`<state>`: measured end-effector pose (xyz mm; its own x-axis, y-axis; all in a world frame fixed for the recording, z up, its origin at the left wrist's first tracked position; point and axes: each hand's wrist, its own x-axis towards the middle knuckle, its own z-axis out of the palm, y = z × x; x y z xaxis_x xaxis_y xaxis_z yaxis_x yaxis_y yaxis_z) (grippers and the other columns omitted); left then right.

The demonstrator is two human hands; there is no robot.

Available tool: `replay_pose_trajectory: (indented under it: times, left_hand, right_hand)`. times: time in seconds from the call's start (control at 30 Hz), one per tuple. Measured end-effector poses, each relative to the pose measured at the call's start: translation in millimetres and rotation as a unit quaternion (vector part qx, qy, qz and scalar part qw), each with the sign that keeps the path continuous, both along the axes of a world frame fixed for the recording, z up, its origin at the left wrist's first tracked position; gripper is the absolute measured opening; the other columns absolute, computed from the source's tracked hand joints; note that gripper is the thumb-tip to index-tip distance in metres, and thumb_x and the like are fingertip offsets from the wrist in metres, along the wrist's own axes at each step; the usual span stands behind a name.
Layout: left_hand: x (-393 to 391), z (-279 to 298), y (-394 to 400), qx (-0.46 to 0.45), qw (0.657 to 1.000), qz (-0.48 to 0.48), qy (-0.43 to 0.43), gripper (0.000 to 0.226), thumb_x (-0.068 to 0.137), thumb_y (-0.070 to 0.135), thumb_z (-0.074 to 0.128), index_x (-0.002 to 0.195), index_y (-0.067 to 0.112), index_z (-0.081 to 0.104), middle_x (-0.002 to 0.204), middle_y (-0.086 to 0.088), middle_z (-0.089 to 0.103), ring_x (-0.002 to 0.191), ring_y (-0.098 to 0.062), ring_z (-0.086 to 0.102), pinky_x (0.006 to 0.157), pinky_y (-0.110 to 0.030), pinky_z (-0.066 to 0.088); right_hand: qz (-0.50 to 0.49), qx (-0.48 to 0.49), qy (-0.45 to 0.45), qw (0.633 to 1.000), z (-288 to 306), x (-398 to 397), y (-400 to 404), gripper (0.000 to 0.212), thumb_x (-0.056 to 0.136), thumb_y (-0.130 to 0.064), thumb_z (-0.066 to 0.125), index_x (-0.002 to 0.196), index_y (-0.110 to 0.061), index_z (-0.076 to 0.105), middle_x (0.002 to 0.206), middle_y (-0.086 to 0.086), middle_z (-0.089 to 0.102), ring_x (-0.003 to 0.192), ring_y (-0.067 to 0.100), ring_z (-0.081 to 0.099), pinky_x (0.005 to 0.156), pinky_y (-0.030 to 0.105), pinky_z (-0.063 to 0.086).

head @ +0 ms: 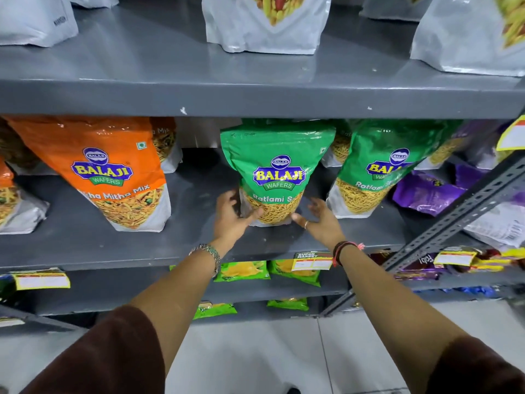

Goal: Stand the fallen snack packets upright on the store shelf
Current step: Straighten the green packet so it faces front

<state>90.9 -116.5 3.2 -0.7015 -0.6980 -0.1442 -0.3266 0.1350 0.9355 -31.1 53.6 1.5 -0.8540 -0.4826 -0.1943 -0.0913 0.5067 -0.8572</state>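
Head view: my left hand (231,216) and right hand (319,220), both spread, flank the green packet (277,172) standing on the shelf (85,240). It looks light, crinkly, slippery; I'd grip its base corners.

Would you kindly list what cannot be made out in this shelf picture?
Head view:
- Green Ratlami packet: the left hand and right hand cover its base.
- Yellow price tag: print too small.
- Purple packets: slanted grey strut crosses them.
- White pouches: tops cut off.
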Motion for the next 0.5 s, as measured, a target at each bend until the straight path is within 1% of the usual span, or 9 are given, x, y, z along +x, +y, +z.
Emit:
replay_pose_trajectory:
  times: [0.07, 0.1, 0.2, 0.27, 0.3, 0.37, 0.4, 0.43, 0.5]
  left_hand:
    - [15, -11, 15, -0.030, 0.997, 0.062, 0.037, 0.049, 0.072, 0.029, 0.077, 0.109, 0.010, 0.051, 0.109, -0.002, 0.056, 0.094, -0.013, 0.056, 0.080, -0.024, 0.050]
    - [23, -15, 24, -0.032, 0.997, 0.063, 0.038, 0.035, 0.077, 0.028, 0.072, 0.102, 0.013, 0.053, 0.101, -0.002, 0.059, 0.086, -0.012, 0.057, 0.076, -0.023, 0.049]
    - [28, -26, 52, 0.030, 0.999, -0.033, 0.027, 0.003, 0.087, 0.026, 0.060, 0.086, 0.025, 0.057, 0.082, 0.000, 0.065, 0.071, -0.004, 0.061, 0.070, -0.030, 0.054]
    - [14, -26, 74, 0.055, 0.993, -0.099, 0.014, 0.010, 0.089, 0.019, 0.057, 0.085, 0.028, 0.055, 0.083, 0.000, 0.066, 0.071, -0.005, 0.063, 0.063, -0.024, 0.054]
    - [5, -24, 84, 0.062, 0.990, -0.124, 0.007, 0.010, 0.089, 0.018, 0.057, 0.088, 0.028, 0.055, 0.085, 0.000, 0.065, 0.076, -0.010, 0.064, 0.066, -0.026, 0.055]
    - [-20, -15, 108, 0.063, 0.985, -0.158, 0.001, 0.012, 0.089, 0.019, 0.057, 0.101, 0.023, 0.058, 0.092, -0.001, 0.063, 0.089, -0.018, 0.064, 0.083, -0.038, 0.056]
    - [-34, -10, 118, 0.062, 0.985, -0.163, -0.003, 0.021, 0.089, 0.021, 0.057, 0.110, 0.019, 0.058, 0.099, -0.002, 0.063, 0.098, -0.020, 0.063, 0.091, -0.038, 0.053]
    - [-46, -5, 126, 0.063, 0.985, -0.162, -0.009, 0.032, 0.090, 0.022, 0.057, 0.121, 0.015, 0.054, 0.110, -0.004, 0.062, 0.109, -0.022, 0.062, 0.096, -0.033, 0.050]
    - [-74, 6, 140, 0.060, 0.986, -0.150, -0.024, 0.051, 0.091, 0.023, 0.055, 0.137, 0.010, 0.039, 0.138, -0.008, 0.050, 0.124, -0.023, 0.053, 0.098, -0.026, 0.042]
  right_hand:
    - [-0.069, 0.022, 0.007, 0.997, -2, 4, 21, 0.049, 0.081, -0.032, 0.065, 0.121, -0.007, 0.049, 0.110, 0.010, 0.062, 0.113, 0.027, 0.056, 0.085, 0.026, 0.040]
    - [-0.089, 0.034, 0.011, 0.995, -2, 5, 35, 0.039, 0.084, -0.031, 0.061, 0.114, -0.006, 0.054, 0.103, 0.011, 0.063, 0.108, 0.027, 0.058, 0.077, 0.022, 0.036]
    - [-0.127, 0.051, 0.008, 0.991, -6, 1, 77, 0.031, 0.086, -0.026, 0.058, 0.107, -0.004, 0.057, 0.100, 0.013, 0.064, 0.105, 0.030, 0.059, 0.079, 0.024, 0.035]
    - [-0.156, 0.054, 0.010, 0.986, -2, -10, 103, 0.033, 0.086, -0.024, 0.058, 0.112, -0.002, 0.056, 0.093, 0.008, 0.058, 0.104, 0.028, 0.058, 0.081, 0.025, 0.036]
    - [-0.171, 0.052, 0.014, 0.984, 2, -17, 111, 0.035, 0.086, -0.023, 0.058, 0.114, -0.001, 0.053, 0.092, 0.007, 0.056, 0.102, 0.026, 0.057, 0.081, 0.024, 0.035]
    - [-0.197, 0.028, 0.013, 0.980, 9, -36, 126, 0.040, 0.087, -0.021, 0.057, 0.119, 0.001, 0.047, 0.093, 0.007, 0.054, 0.099, 0.021, 0.054, 0.083, 0.024, 0.035]
    - [-0.207, 0.012, 0.007, 0.978, 9, -48, 131, 0.040, 0.088, -0.021, 0.056, 0.120, 0.001, 0.045, 0.093, 0.008, 0.054, 0.097, 0.019, 0.052, 0.088, 0.028, 0.037]
    - [-0.211, 0.002, 0.000, 0.977, 10, -59, 133, 0.041, 0.089, -0.022, 0.054, 0.121, 0.001, 0.044, 0.094, 0.009, 0.053, 0.096, 0.019, 0.050, 0.093, 0.033, 0.037]
    - [-0.214, -0.019, -0.020, 0.976, 8, -82, 138, 0.041, 0.090, -0.024, 0.051, 0.123, -0.001, 0.041, 0.100, 0.014, 0.055, 0.094, 0.019, 0.045, 0.094, 0.041, 0.038]
